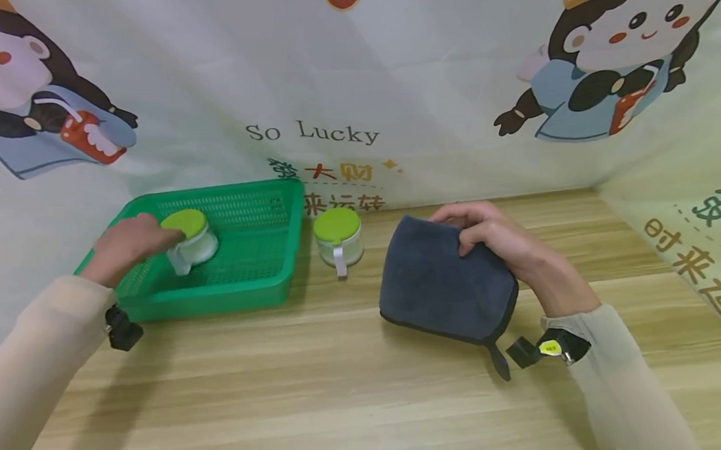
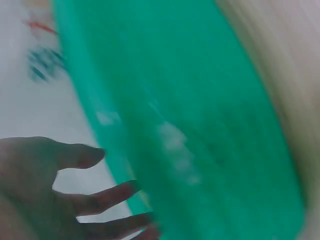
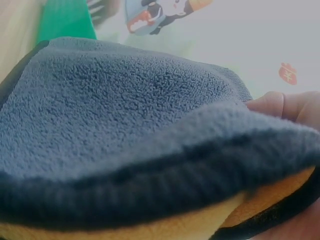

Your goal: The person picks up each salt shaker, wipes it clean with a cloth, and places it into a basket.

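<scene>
My right hand [image 1: 499, 237] grips the top edge of a folded dark grey towel [image 1: 446, 282], thumb in front. Black trim borders the towel, a loop hangs from its lower corner, and the right wrist view shows a yellow-orange inner side. Over the left end of a green plastic basket [image 1: 213, 305] is my left hand [image 1: 130, 242], its fingers spread and relaxed in the blurred left wrist view. Inside the basket stands a jar [image 1: 201, 248] with a lime-green lid and a handle; my left thumb overlaps it in the head view.
A second jar [image 1: 338, 234] of the same sort, green-lidded with a pale handle, stands on the wooden table [image 1: 300, 393] just right of the basket. Behind rises a printed white cloth backdrop [image 1: 419, 70], which continues along the right side.
</scene>
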Motion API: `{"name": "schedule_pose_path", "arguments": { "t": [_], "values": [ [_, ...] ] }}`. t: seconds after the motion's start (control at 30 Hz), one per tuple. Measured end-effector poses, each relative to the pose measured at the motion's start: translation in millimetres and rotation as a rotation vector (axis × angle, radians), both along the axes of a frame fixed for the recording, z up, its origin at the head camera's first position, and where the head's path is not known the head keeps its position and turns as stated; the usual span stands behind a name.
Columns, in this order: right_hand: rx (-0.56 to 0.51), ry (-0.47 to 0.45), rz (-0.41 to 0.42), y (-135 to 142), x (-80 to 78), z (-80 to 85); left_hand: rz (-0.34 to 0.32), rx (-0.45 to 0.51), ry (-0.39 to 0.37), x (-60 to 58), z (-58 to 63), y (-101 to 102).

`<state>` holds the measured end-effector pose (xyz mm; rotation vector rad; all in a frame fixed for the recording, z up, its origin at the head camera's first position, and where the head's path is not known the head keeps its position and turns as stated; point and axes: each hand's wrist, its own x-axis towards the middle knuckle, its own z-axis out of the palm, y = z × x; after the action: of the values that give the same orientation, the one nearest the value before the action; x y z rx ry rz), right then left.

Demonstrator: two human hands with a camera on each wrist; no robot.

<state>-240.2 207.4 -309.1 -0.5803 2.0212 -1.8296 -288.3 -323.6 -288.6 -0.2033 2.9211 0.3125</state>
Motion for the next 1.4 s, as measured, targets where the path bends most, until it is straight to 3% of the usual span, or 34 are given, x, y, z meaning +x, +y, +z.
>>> {"name": "schedule_pose_path", "arguments": {
  "t": [0.07,0.2,0.3,0.4,0.5,0.67,0.9,1.1,1.23,1.4],
  "values": [
    [0.003,0.004,-0.005,0,0.0,0.8,-0.044,-0.014,0.119,5.4,9.6,24],
    [0.008,0.004,-0.002,1,0.6,2.1,-0.147,0.088,0.294,21.4,21.3,81],
    [0.007,0.002,-0.001,0,1.3,1.8,-0.225,0.204,0.322,37.3,21.8,122],
    [0.003,-0.002,0.004,0,1.1,0.4,-0.253,0.347,0.279,51.0,17.6,157],
    [-0.001,-0.001,0.012,-2,0.1,-0.9,-0.227,0.526,0.208,57.7,5.6,183],
    [-0.015,0.003,0.025,-3,-0.1,-1.4,-0.129,0.811,0.104,54.5,-26.3,208],
    [-0.013,0.003,0.033,-6,-1.7,1.7,-0.023,0.918,0.181,50.8,-54.6,228],
    [-0.007,0.005,0.026,-6,-1.0,3.5,0.12,1.155,0.153,35.5,-73.4,240],
    [-0.006,-0.008,0.024,-6,0.6,0.6,0.217,1.169,0.181,25.4,-87.7,246],
    [0.009,-0.008,-0.002,-5,1.0,-0.8,0.247,1.078,0.204,22.7,-97.2,257]
  ]
}}
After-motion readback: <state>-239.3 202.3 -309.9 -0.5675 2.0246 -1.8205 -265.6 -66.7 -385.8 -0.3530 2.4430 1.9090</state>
